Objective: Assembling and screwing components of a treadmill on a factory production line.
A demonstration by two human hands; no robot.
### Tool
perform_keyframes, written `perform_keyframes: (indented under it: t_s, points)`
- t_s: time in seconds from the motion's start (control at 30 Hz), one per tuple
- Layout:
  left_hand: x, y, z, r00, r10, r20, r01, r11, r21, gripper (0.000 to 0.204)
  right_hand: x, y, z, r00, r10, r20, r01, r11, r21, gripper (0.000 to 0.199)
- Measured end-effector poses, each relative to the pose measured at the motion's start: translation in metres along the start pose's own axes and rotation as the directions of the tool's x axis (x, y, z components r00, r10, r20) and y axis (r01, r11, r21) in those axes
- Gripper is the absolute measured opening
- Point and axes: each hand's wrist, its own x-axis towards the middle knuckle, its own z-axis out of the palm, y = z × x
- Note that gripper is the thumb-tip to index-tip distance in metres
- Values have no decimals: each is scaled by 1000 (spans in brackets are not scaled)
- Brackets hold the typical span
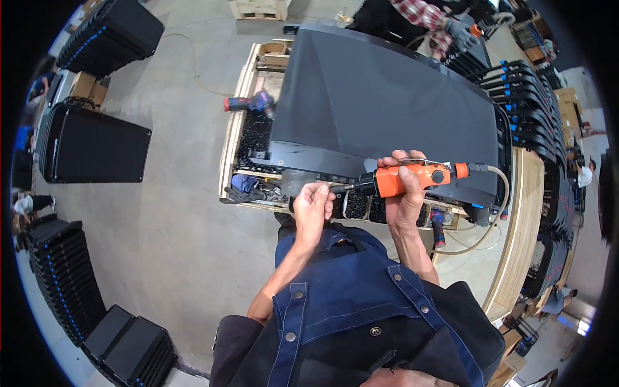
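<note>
My right hand (407,200) is wrapped round an orange air screwdriver (393,180), which lies nearly level with its bit pointing left. From its right end a pale hose (505,193) curves down. My left hand (314,208) is closed, thumb against fingers, close to the bit's tip; whatever it pinches is too small to make out. Just beyond both hands rests a large dark grey panel (387,103), covering much of a wooden crate. Black screws or similar small parts (253,145) fill compartments along the crate's left and near sides.
A red and blue cordless drill (251,103) lies on the crate's left side, and another (438,229) is at the near right. Across the panel, a co-worker's gloved hand (461,35) is beside an orange-tipped tool. Black panels (97,143) stand stacked at left; a wooden box (516,245) stands right.
</note>
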Motion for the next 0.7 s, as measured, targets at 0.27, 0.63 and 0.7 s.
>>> perform_keyframes:
  t_s: [0.27,0.63,0.7]
  points:
    - [65,27,-59,883,-301,360,465,458,-758,37,12,70,96,849,-149,506,308,919,-246,47]
    - [59,31,-104,767,-431,475,629,654,-422,42,36,119,153,667,137,732,363,799,-480,39]
    - [45,29,-112,780,-436,450,609,695,-382,46,34,119,158,676,137,724,391,766,-511,37]
